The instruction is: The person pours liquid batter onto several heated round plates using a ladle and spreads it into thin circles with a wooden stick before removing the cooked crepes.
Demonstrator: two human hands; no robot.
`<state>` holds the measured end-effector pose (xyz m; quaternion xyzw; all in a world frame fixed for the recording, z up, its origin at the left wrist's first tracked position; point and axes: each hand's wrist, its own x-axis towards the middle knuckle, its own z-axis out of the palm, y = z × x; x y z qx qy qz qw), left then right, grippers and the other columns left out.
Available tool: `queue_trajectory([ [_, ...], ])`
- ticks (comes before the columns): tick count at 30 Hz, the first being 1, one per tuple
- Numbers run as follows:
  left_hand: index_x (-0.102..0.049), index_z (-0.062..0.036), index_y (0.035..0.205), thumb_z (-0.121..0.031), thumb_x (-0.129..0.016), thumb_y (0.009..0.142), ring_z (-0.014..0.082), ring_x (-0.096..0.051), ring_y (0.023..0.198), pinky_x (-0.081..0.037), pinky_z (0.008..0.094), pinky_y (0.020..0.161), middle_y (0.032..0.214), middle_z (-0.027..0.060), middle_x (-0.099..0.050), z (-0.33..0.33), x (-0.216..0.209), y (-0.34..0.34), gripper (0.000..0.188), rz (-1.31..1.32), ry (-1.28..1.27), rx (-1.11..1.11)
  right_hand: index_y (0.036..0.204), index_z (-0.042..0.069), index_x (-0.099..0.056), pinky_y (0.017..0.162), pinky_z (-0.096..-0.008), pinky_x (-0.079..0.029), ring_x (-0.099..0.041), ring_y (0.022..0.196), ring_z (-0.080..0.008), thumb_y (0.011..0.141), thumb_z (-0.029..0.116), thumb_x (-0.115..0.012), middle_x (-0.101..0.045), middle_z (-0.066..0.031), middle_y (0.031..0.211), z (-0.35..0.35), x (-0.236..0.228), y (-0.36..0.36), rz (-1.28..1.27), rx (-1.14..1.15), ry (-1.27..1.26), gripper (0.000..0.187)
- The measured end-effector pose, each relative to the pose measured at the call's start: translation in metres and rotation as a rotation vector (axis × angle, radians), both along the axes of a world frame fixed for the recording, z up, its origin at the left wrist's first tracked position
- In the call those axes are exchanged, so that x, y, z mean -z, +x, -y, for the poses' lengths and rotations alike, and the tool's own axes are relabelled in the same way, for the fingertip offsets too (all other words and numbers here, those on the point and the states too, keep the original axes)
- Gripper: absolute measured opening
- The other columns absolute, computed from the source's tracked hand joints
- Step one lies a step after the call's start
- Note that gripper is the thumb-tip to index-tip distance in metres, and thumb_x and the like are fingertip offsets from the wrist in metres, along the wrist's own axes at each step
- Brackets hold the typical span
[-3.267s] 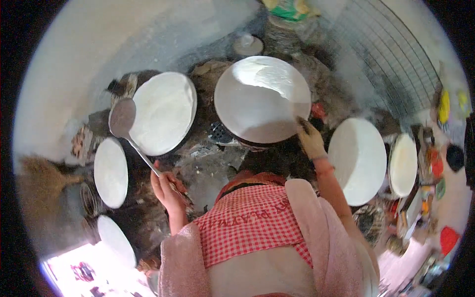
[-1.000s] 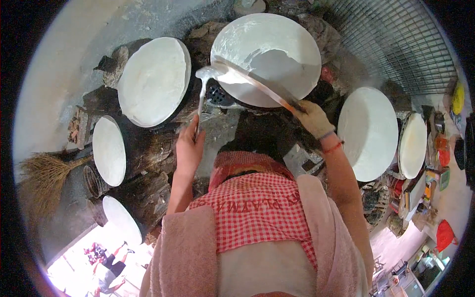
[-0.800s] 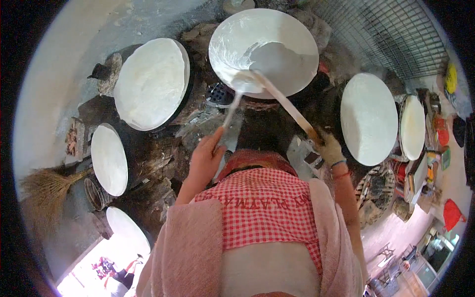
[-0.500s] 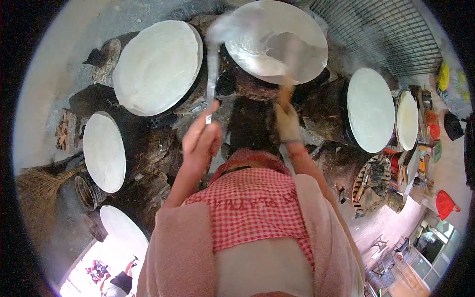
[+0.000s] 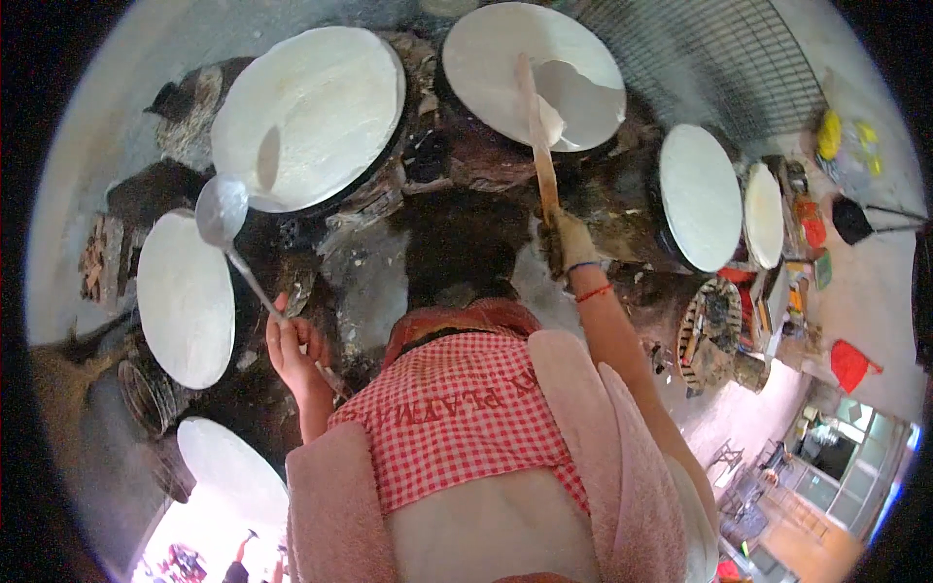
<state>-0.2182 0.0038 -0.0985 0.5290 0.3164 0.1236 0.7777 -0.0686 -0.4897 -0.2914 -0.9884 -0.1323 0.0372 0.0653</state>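
My left hand (image 5: 298, 355) is closed around the long handle of a metal ladle (image 5: 222, 209). The ladle's bowl hangs between two round griddles on the left, near the lower edge of the far-left griddle (image 5: 321, 117). Reaching forward, my right hand (image 5: 573, 243), in a pale work glove, grips a wooden-handled spreader (image 5: 541, 146). That tool lies across the far middle griddle (image 5: 481, 53), which carries a white coating with a darker grey patch to the right of the handle. A small pale piece shows beside the handle; its join to the tool is unclear.
More white-topped round griddles stand around me, at the left (image 5: 185, 301) and right (image 5: 700, 199). A wire rack (image 5: 709, 68) leans at the far right. An oval basket (image 5: 709, 330), a red dustpan-like object (image 5: 849, 364) and a black pan (image 5: 853, 222) are on the right.
My left hand has swung the ladle away from the far middle griddle, leftward and nearer me. The spreader, blurred before, shows sharply over the same griddle. The view has shifted slightly.
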Motion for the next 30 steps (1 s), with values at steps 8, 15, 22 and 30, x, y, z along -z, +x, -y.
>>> queue_trajectory([
  [8,-0.044,-0.0039,0.147,-0.017,-0.04,0.111,0.0083,-0.032,0.045,-0.029,0.027,0.038,0.074,-0.0007,-0.041,-0.013,0.002,-0.002,0.039,0.174,-0.085,0.102,0.125,0.005,-0.066,0.086,-0.0498,-0.055,-0.069,0.098,-0.0448,0.106,0.043,-0.046,-0.073,-0.0245,0.105,0.056,-0.087,0.07,-0.252,0.678,0.279,0.047],
  [15,-0.046,-0.0055,0.146,-0.02,-0.042,0.112,0.0062,-0.033,0.046,-0.029,0.0259,0.038,0.074,-0.0002,-0.044,0.032,-0.005,0.003,0.038,0.084,-0.082,0.066,0.122,0.001,-0.067,0.092,-0.0541,-0.052,-0.063,0.109,-0.0495,0.104,0.046,-0.048,-0.067,-0.0307,0.116,0.046,-0.064,-0.047,-0.086,0.525,0.281,0.053],
  [22,-0.048,-0.004,0.143,-0.02,-0.042,0.111,0.0062,-0.03,0.046,-0.027,0.0251,0.038,0.071,-0.0026,-0.037,0.124,-0.009,0.016,0.037,0.187,0.01,0.082,0.131,0.006,-0.063,0.09,-0.0526,-0.053,-0.065,0.104,-0.0477,0.105,0.044,-0.044,-0.07,-0.024,0.118,0.195,-0.056,0.062,-0.164,0.591,0.34,0.049],
  [30,-0.052,-0.0076,0.14,-0.024,-0.055,0.101,0.0076,-0.039,0.048,-0.034,0.0252,0.04,0.067,-0.0029,-0.045,0.265,-0.046,0.009,0.043,-0.038,0.185,0.03,0.15,0.011,-0.049,0.096,-0.0459,-0.054,-0.065,0.112,-0.0395,0.1,0.012,-0.05,-0.064,-0.0214,0.131,0.224,-0.014,0.052,-0.159,0.195,0.256,0.049],
])
